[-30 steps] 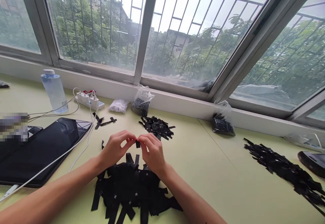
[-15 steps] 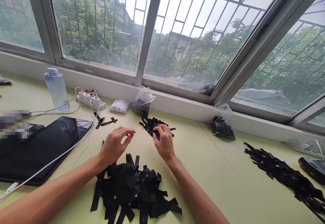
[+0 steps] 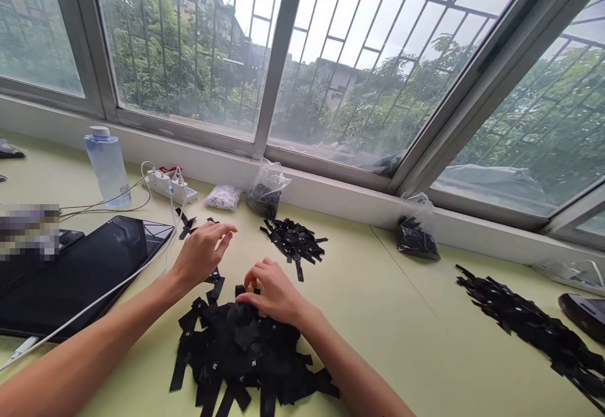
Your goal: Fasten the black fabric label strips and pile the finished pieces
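A large heap of black fabric labels, several marked with a small white M, lies in front of me on the table. My right hand is at the heap's far edge, thumb and fingers pinched around a black label that sticks up there. My left hand hovers beyond the heap's left side, its fingers apart and nothing visible in them. Below it lie a few loose black labels. Farther off, a smaller pile of black labels is spread out, with one label pointing toward me.
A tablet with a white cable lies at left, near a water bottle and a power strip. Along the window sill stand a white packet and bags of black pieces. A long black row lies at right.
My right hand has moved from the far smaller pile back toward me, onto the large heap's edge. My left hand has shifted slightly left and away, its fingers straighter.
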The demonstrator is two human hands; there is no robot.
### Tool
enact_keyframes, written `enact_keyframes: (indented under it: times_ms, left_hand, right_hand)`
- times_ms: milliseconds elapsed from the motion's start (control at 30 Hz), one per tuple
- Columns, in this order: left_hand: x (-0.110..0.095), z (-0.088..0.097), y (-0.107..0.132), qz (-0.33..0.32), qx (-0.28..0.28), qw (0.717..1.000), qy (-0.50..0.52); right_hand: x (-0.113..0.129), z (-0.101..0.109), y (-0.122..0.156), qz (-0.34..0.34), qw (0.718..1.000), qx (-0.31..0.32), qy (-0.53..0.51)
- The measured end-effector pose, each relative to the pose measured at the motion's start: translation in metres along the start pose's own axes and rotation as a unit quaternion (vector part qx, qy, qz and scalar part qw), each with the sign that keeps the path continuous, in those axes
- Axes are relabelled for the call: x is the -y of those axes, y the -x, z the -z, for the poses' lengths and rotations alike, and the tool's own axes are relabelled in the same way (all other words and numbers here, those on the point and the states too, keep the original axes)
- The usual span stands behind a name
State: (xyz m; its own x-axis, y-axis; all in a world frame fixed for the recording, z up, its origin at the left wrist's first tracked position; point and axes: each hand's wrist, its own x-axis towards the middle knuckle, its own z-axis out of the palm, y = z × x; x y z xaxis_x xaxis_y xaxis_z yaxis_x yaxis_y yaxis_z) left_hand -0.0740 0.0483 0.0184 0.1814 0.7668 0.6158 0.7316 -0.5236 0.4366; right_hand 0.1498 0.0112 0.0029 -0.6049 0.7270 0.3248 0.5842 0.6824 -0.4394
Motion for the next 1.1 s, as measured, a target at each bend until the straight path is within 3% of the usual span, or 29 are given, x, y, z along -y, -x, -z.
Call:
enact_keyframes:
  times_ms: [133, 267, 400, 567, 767, 1100]
  left_hand:
    - [-0.005, -0.003, 0.002, -0.017, 0.028, 0.998, 0.048]
    - [-0.014, -0.006, 0.007, -0.018, 0.049, 0.993, 0.104]
    - [-0.025, -0.008, 0.013, -0.021, 0.048, 0.986, 0.158]
    - [-0.033, -0.009, 0.016, -0.056, 0.071, 0.978, 0.190]
    - [-0.033, -0.014, 0.019, -0.100, 0.084, 0.968, 0.213]
    - [-0.035, -0.014, 0.024, -0.075, 0.075, 0.966, 0.237]
  right_hand:
    - [0.000, -0.007, 0.000, -0.019, 1.000, -0.001, -0.021]
    - [0.000, -0.001, -0.002, -0.079, 0.987, -0.033, -0.134]
    - [0.000, 0.014, -0.006, -0.137, 0.938, -0.061, -0.314]
    - [-0.003, 0.022, -0.007, -0.149, 0.865, -0.067, -0.475]
    - [-0.007, 0.023, -0.006, -0.137, 0.829, -0.060, -0.539]
    - [-0.004, 0.019, -0.006, -0.135, 0.803, -0.035, -0.579]
